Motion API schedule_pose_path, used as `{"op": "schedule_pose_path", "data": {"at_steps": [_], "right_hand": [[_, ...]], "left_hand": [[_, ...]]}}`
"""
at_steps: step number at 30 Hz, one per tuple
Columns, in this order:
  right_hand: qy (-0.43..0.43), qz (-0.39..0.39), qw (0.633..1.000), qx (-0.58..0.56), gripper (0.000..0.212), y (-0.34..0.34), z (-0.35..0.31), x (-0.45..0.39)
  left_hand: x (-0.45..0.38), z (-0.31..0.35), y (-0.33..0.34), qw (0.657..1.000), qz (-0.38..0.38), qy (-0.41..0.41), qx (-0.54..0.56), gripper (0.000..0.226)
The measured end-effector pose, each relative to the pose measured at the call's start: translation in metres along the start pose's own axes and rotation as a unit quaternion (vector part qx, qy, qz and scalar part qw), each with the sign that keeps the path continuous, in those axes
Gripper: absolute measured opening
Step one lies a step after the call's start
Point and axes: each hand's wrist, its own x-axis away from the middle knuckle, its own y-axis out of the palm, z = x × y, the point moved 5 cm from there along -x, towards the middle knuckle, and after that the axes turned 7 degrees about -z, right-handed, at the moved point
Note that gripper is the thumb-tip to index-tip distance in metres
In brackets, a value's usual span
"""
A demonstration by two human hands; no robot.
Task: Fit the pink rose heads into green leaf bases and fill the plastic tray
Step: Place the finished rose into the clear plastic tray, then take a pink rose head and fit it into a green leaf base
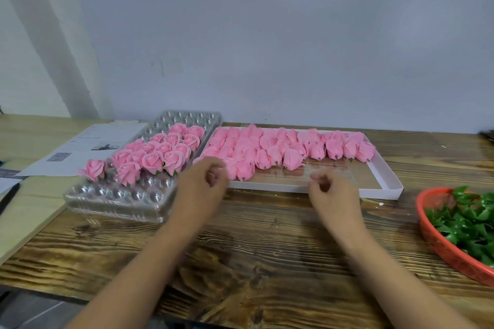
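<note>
The clear plastic tray (128,196), moulded into rows of round cups, sat on the left of the dark wooden table (267,243), apparently stacked on more trays of the same kind; its middle rows held finished pink roses (160,153) standing upright with open petals and bits of green showing beneath, while the near rows and the far rows were bare cups, and one more rose (95,169) stood at the tray's left edge apart from the block. Just right of the tray lay a shallow white cardboard box (385,181) whose far half was packed with unfitted pink rose heads (291,151) lying on their sides, pointed ends toward the person. At the right edge of the table an orange mesh basket (438,243) held a heap of glossy green leaf bases (465,219). Printed sheets of paper (88,147) lay left of the tray, bearing what looked like a square code and a small dark picture, but the print was too small to read. The left hand (205,181) hovered at the near left corner of the box, fingers curled loosely inward, blurred, nothing visible in its grasp. The right hand (331,189) hung over the near edge of the box, fingers likewise loosely curled and blurred, holding nothing that could be seen
</note>
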Motion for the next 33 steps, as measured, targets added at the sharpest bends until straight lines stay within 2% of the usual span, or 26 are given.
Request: {"op": "schedule_pose_path", "data": {"at_steps": [4,6,8,12,14,18,21,29,33], "right_hand": [[0.056,0.017,0.996,0.069,0.013,-0.008,0.004,-0.047],[0.105,-0.041,0.986,0.119,0.017,0.001,0.013,-0.066],[0.172,-0.124,0.962,0.172,0.019,0.014,0.021,-0.077],[0.206,-0.186,0.940,0.199,0.021,0.036,0.027,-0.093],[0.208,-0.184,0.948,0.158,0.017,0.043,0.028,-0.097],[0.221,-0.162,0.959,0.073,0.031,0.050,0.029,-0.100],[0.207,-0.123,0.969,0.047,0.025,0.052,0.026,-0.104],[0.162,-0.076,0.976,0.122,0.033,0.060,0.018,-0.114],[0.146,-0.068,0.972,0.173,0.025,0.066,0.014,-0.116]], "left_hand": [[0.004,0.005,0.067,0.990,-0.133,0.016,-0.047,0.014],[0.007,0.003,0.083,0.985,-0.160,0.030,-0.061,0.009],[0.009,0.001,0.088,0.982,-0.165,0.041,-0.077,0.007],[0.009,-0.005,0.088,0.980,-0.177,0.048,-0.081,0.007],[0.010,-0.006,0.090,0.977,-0.190,0.048,-0.082,0.007],[0.008,-0.009,0.092,0.979,-0.190,0.032,-0.070,0.010],[0.007,-0.011,0.092,0.981,-0.185,0.021,-0.057,0.009],[0.007,-0.014,0.093,0.981,-0.185,0.012,-0.050,0.006],[0.006,-0.014,0.093,0.982,-0.186,0.008,-0.041,0.006]]}}
